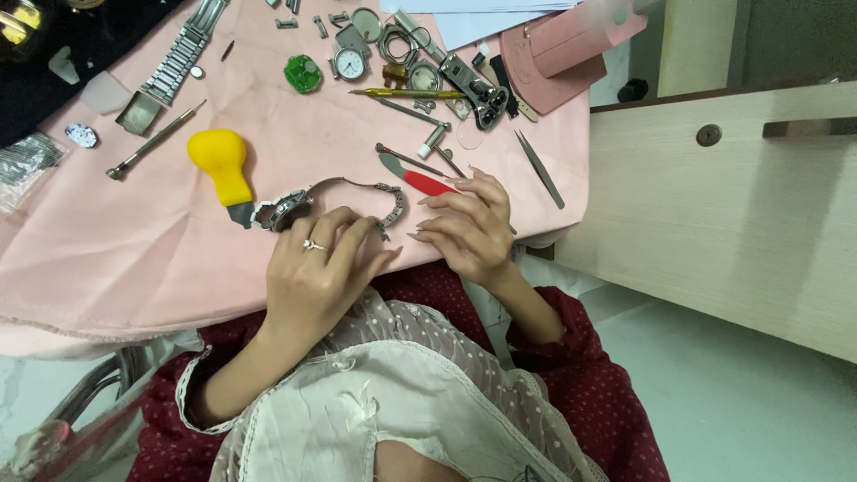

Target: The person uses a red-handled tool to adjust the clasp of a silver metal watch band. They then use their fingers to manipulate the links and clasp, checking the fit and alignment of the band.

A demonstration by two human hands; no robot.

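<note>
On the desk (107, 259), the wristwatch (295, 208) serves as the landmark: the bulb-handled tool (221, 165) lies just left of it with its tip touching the case, and the left hand (317, 272) rests just before it. The watch's band curves right to the right hand (469, 228). Behind the watch lie a knife-like opener (415, 178), a watch dial (350, 63) and scattered small tools; tweezers (540, 168) lie well right of it.

The person wears a ring (313, 245) on the left hand (317, 272), a cream dotted tunic (393, 402) and maroon dotted trousers (598, 393).
</note>
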